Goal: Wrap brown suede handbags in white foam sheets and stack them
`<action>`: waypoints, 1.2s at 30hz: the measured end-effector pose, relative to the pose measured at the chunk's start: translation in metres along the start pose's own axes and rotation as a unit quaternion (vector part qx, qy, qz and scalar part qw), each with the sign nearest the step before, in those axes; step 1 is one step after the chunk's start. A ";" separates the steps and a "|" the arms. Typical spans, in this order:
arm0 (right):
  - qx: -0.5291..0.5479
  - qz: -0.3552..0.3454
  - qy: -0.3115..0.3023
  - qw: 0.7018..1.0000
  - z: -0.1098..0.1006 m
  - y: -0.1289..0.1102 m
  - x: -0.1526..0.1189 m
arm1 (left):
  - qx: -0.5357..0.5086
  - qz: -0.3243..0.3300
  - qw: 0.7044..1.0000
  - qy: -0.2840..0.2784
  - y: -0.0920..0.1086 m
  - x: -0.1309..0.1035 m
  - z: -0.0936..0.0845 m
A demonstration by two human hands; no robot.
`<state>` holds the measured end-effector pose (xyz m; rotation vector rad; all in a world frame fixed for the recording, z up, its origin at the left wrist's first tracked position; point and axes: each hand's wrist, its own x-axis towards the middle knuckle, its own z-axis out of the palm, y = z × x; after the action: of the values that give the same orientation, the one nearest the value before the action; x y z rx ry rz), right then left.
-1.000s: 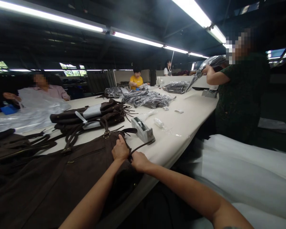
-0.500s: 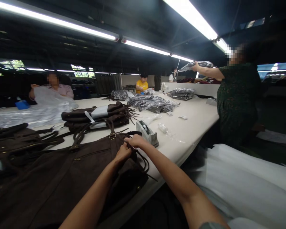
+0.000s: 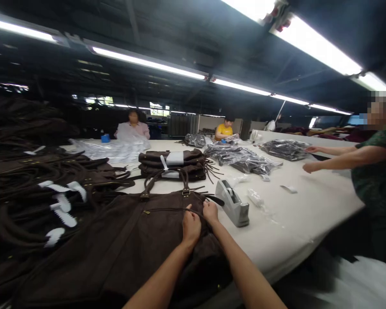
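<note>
A large dark brown handbag (image 3: 125,240) lies on the table in front of me, its two looped handles (image 3: 166,175) pointing away. Over its right end, my left hand (image 3: 192,226) is closed in a pinch on a thin dark cord (image 3: 197,212). Just to the right, my right hand (image 3: 210,211) is also closed, fingertips at the bag's upper right corner beside the cord. What its fingers grip is hidden. A short zip with a brass pull (image 3: 146,212) runs along the bag's side, left of my hands.
A grey tape dispenser (image 3: 233,204) stands right of my hands. Stacked brown bags (image 3: 172,165) lie behind; more bags with white tags (image 3: 64,201) pile up left. Plastic-wrapped bags (image 3: 241,156) lie farther back. A co-worker (image 3: 373,150) reaches over the table at right.
My view has swung left, so things appear farther right. My hands have moved slightly apart, a cord now between them. The co-worker at right has lowered the wrapped bag onto the table pile.
</note>
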<state>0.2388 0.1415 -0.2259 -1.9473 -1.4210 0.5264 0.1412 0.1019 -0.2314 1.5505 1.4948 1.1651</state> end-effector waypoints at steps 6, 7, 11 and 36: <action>-0.090 -0.077 0.106 0.987 0.010 0.006 -0.005 | 0.149 0.124 0.978 -0.078 0.008 -0.011 -0.005; -0.123 -0.114 0.122 0.978 0.010 0.008 -0.005 | 0.170 0.129 0.971 -0.107 0.008 -0.015 -0.004; -0.209 -0.270 0.142 0.929 0.013 0.020 0.000 | 0.240 0.123 0.944 -0.189 0.003 -0.030 -0.001; -0.031 -0.368 -0.134 0.920 0.002 0.050 0.032 | 0.287 0.445 0.818 -0.223 -0.004 -0.112 -0.068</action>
<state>0.2818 0.1627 -0.2606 -1.2534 -2.2076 0.3935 0.0838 -0.0160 -0.2265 2.8883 0.7924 0.6735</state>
